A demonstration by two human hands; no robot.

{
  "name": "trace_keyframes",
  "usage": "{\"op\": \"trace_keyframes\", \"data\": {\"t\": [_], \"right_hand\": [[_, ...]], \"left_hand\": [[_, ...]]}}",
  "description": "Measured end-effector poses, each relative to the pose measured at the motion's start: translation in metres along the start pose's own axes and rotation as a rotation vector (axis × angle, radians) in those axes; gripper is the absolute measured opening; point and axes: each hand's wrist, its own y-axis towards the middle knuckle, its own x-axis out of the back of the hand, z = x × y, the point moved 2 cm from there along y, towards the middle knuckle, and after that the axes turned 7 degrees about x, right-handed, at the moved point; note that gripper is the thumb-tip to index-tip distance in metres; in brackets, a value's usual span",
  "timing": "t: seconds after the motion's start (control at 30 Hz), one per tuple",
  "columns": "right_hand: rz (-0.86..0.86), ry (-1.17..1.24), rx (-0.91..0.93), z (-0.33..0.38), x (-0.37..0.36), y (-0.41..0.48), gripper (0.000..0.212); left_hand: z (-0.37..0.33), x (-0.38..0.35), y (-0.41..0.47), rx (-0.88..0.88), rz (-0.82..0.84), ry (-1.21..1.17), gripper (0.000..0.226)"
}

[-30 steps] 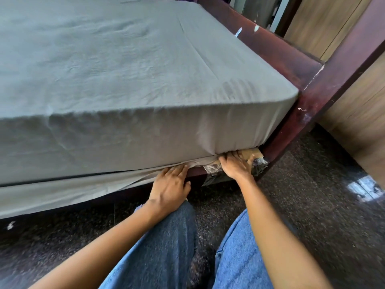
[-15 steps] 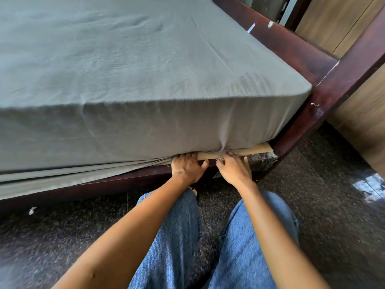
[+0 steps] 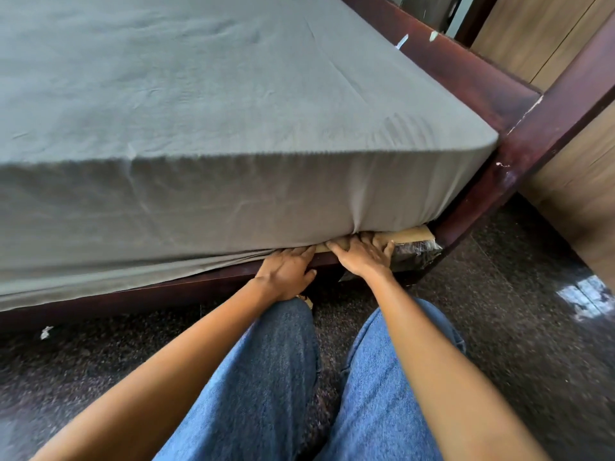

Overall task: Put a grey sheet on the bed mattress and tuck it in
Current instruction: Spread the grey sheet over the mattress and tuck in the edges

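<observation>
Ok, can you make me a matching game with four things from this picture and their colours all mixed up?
Things:
1. sheet
2. bed frame
3. jeans
4. cardboard strip

Colours:
A. blue
B. tan
C. grey
D. dark reddish brown

Right pairs: 1-C, 2-D, 3-A, 4-B.
</observation>
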Motion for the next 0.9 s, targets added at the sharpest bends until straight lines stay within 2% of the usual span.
{"op": "trace_keyframes", "data": {"t": [0.13,0.23,0.33,0.43,0.53,0.6,0.77,0.9], "right_hand": [[0.004,-0.011,-0.004,0.002,0.004,-0.002,0.082],[0.099,0.026,0.010,0.004,0.008,-0.001,0.084],[0.103,0.065,0.031,0.011,0.009,-0.011,0.074],[-0.064,-0.016,0.175,0.035,0.011,-0.040,0.051],[-0.244,0.126,0.384,0.070,0.009,-0.065,0.037],[-0.233,0.128,0.454,0.088,0.003,-0.066,0.038],[-0.115,-0.048,0.469,0.102,-0.019,-0.068,0.064],[-0.281,-0.117,0.484,0.111,-0.021,-0.073,0.060]], "left_hand": [[0.013,0.009,-0.037,-0.158,-0.070,-0.004,0.054],[0.046,0.006,-0.068,-0.028,-0.151,-0.048,0.077],[0.074,0.005,-0.089,0.114,-0.283,-0.018,0.056],[0.081,0.006,-0.100,0.205,-0.347,0.006,0.047],[0.080,0.006,-0.105,0.209,-0.407,0.016,0.043],[0.078,0.010,-0.106,0.226,-0.422,-0.022,0.040],[0.087,0.007,-0.104,0.247,-0.339,-0.019,0.047],[0.090,0.011,-0.100,0.275,-0.303,0.001,0.050]]}}
